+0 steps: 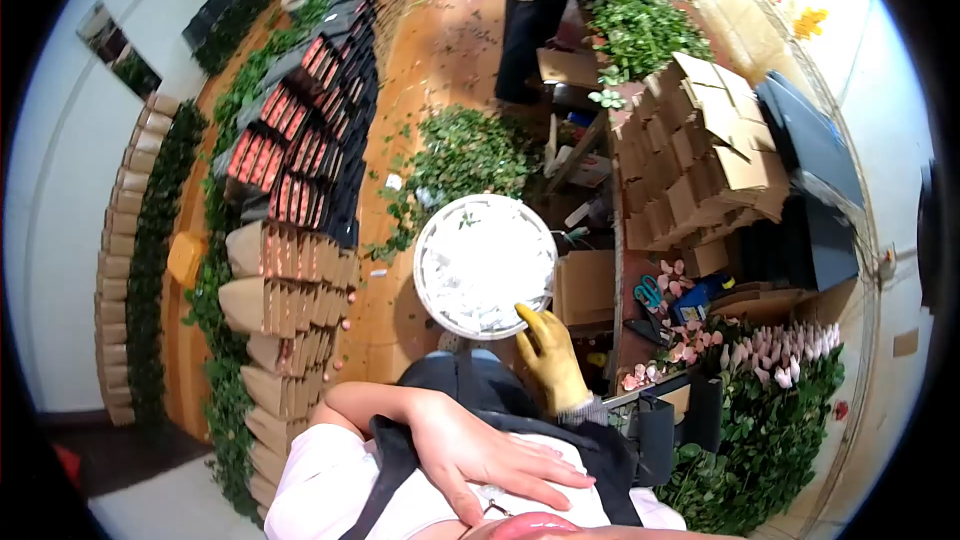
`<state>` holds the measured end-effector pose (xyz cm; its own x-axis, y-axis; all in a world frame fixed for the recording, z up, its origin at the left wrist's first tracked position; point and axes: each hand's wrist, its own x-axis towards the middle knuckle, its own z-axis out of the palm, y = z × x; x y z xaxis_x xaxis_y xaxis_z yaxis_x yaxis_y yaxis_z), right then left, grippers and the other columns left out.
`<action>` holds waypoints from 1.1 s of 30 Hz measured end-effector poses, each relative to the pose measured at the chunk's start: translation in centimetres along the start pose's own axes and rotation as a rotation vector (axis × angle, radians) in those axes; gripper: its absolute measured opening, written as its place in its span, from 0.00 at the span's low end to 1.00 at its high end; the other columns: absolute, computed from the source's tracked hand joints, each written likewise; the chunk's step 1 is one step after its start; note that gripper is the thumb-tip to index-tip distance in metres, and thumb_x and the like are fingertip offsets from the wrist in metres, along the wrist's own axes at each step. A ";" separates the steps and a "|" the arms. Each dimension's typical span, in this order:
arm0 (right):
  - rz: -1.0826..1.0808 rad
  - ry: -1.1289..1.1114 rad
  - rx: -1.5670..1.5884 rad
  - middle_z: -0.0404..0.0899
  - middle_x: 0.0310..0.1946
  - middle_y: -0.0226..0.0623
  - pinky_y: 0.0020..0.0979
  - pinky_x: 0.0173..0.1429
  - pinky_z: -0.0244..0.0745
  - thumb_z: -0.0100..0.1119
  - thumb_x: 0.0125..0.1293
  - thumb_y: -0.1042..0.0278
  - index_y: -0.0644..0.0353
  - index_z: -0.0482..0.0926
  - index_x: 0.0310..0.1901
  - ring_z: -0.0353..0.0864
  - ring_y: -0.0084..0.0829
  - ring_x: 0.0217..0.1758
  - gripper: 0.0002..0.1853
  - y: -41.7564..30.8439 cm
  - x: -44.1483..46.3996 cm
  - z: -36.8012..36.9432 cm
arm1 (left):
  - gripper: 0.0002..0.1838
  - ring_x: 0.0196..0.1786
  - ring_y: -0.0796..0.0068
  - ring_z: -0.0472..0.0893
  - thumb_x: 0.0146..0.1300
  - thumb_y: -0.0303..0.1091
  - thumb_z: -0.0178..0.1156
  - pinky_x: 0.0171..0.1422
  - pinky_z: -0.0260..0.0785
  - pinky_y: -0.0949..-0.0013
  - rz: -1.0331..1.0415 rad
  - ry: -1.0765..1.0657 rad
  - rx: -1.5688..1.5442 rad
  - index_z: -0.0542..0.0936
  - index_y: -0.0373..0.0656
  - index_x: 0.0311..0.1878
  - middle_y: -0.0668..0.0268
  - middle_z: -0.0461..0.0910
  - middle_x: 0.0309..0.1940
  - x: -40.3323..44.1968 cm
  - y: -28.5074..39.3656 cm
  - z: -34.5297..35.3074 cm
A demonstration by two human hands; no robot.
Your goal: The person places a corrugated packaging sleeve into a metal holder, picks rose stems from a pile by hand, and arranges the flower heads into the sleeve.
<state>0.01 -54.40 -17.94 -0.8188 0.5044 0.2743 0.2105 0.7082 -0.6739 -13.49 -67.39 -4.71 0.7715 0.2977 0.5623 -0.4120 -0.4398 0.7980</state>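
Observation:
My left hand (490, 455) is bare and lies flat against my upper chest, fingers spread, over my white top and the black apron (470, 385). In a yellow glove (560, 360), my right hand (548, 348) is at the near right rim of a round white bucket (428, 285). Its thumb and forefinger are apart, with nothing visible between them. Whether the fingertips touch the rim is hard to tell. The bucket is in front of my legs and holds bright white pieces (485, 265), washed out by glare, with a small green bit on top.
Cut leaves (475, 150) lie heaped on the wooden floor beyond the bucket. Packed flower bundles (285, 250) line the left. The right bench holds stacked cardboard (690, 160), teal scissors (648, 292), pink petals and roses (780, 355). Another person (530, 20) stands ahead.

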 end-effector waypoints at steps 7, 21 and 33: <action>0.215 -0.754 -0.363 0.84 0.44 0.47 0.43 0.56 0.75 0.57 0.65 0.58 0.53 0.76 0.59 0.82 0.47 0.50 0.21 8.1 5.1 9.7 | 0.45 0.80 0.42 0.36 0.70 0.60 0.50 0.79 0.28 0.42 -0.099 0.268 -0.008 0.47 0.40 0.78 0.40 0.34 0.78 -3.9 1.7 -0.2; 0.451 -0.831 -0.298 0.79 0.57 0.46 0.40 0.66 0.70 0.56 0.65 0.56 0.50 0.74 0.63 0.76 0.45 0.62 0.25 7.1 19.2 29.5 | 0.42 0.80 0.39 0.36 0.72 0.63 0.38 0.77 0.29 0.38 -0.191 0.336 -0.060 0.49 0.43 0.78 0.36 0.35 0.77 -23.6 13.3 -6.9; 0.904 -0.846 -0.223 0.76 0.61 0.46 0.39 0.71 0.66 0.57 0.59 0.55 0.51 0.77 0.62 0.73 0.44 0.67 0.27 20.4 18.9 34.5 | 0.48 0.80 0.40 0.35 0.67 0.75 0.31 0.76 0.26 0.37 -0.166 0.391 -0.158 0.48 0.48 0.79 0.37 0.35 0.77 -34.6 16.2 -17.1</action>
<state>-29.63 -47.46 -50.16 -0.4034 0.4364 -0.8043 0.8915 0.3854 -0.2380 -55.19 -70.37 -7.54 0.6046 0.6644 0.4394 -0.3909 -0.2332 0.8904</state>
